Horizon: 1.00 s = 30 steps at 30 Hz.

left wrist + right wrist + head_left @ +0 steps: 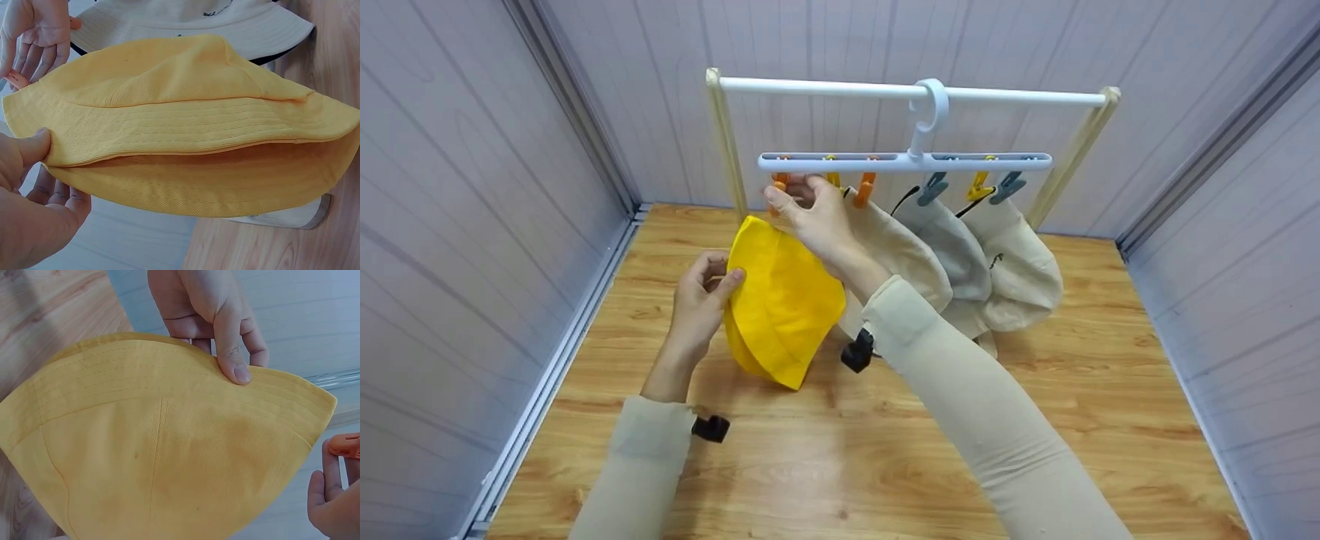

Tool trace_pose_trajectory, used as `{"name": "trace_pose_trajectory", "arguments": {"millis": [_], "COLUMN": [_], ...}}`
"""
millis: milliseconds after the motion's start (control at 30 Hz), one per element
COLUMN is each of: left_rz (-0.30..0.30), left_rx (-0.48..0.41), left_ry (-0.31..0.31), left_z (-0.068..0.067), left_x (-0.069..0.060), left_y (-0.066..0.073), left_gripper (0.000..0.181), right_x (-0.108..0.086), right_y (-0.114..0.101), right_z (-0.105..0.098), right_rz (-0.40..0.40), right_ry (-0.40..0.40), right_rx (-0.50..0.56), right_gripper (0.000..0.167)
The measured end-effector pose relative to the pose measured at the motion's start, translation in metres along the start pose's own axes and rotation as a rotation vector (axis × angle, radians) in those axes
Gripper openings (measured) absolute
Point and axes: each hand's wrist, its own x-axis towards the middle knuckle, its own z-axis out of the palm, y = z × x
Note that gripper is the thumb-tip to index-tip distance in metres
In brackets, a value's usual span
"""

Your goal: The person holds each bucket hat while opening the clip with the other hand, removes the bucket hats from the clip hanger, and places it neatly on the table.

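Nearest the camera, the right sleeve (1027,457) runs up from the lower right of the frame and the left sleeve (634,465) rises from the lower left. The left hand (697,300), left of centre, holds the yellow hat (787,296) by its brim. Its grip is closed to a pinch, thumb on the front of the cloth and fingers behind.

The hat is near the centre of the frame, folded with its brim to the left, its crown to the right and 1 tip upward. The left wrist view shows a gap between the 2 halves of the brim.

The right hand (821,221), in the upper centre, pinches the orange clip (345,445) at the left end of the hanger (844,163). The right wrist view shows that clip just beside the hat's corner, apart from it.

The hanger hooks over a white rail (825,88) at the top of the frame and bears 6 clips. Right of centre, a beige hat (900,251), a grey hat (949,236) and a cream hat (1016,262) hang in a row above the wood-grain bench (840,465).
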Motion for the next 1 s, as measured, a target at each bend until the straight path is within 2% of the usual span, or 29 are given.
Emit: {"name": "trace_pose_trajectory", "arguments": {"millis": [267,633,833,1000], "left_rz": [0.013,0.013,0.006,0.009], "left_rx": [-0.018,-0.014,-0.017,-0.021], "left_ry": [-0.021,-0.003,0.001,-0.003], "left_z": [-0.001,0.000,-0.001,-0.003], "left_x": [0.001,0.000,-0.001,-0.003], "left_y": [-0.001,0.001,0.002,0.004], "left_gripper": [0.031,0.031,0.032,0.034], "right_x": [0.000,-0.006,-0.012,-0.019], "right_y": [0.003,0.004,0.007,0.011], "right_z": [-0.002,-0.013,-0.023,-0.036], "right_rz": [-0.037,-0.046,-0.041,-0.056], "right_ry": [-0.015,-0.049,-0.079,-0.110], "right_rx": [-0.017,-0.102,-0.158,-0.187], "right_gripper": [0.045,0.053,0.060,0.054]}}
